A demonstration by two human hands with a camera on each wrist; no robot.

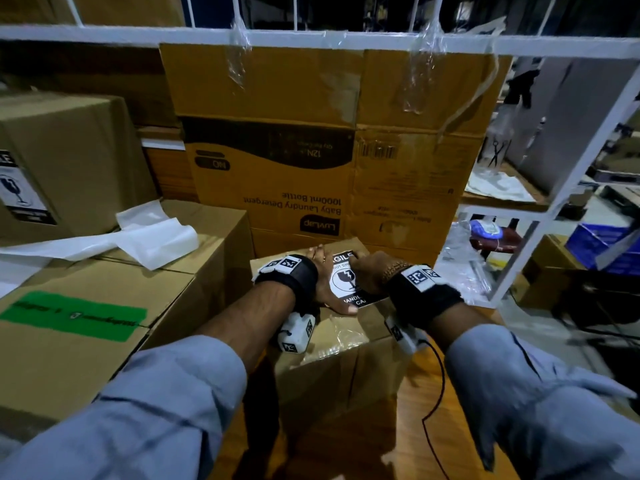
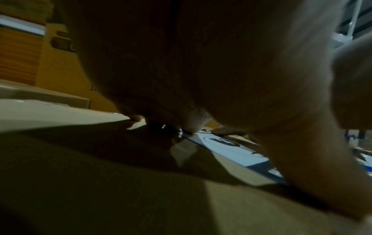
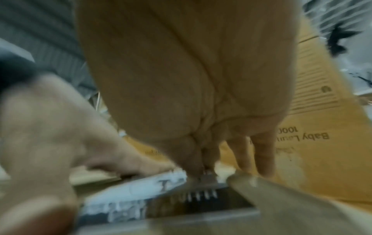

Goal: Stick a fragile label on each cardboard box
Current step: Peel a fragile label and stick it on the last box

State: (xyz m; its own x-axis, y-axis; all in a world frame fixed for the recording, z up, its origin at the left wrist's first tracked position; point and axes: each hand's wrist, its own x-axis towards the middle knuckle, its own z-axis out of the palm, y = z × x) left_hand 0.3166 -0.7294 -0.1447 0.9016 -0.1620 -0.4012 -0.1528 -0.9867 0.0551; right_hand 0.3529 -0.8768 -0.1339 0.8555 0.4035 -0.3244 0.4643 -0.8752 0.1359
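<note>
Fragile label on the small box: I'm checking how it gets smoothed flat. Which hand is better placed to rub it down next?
Probably the right hand. It rests on the label itself, while the left hand lies flat along the label's left edge, steadying it on the box.

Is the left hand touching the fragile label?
Touching: in the head view the left hand lies flat, its thumb over the fragile label's lower left edge.

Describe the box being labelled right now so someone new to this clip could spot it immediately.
Start at the tall upside-down detergent carton in the middle of the head view. Directly in front of it sits a small cardboard box. It alone has both hands on its top, the left hand and right hand pressing down a black-and-white fragile label.
</note>
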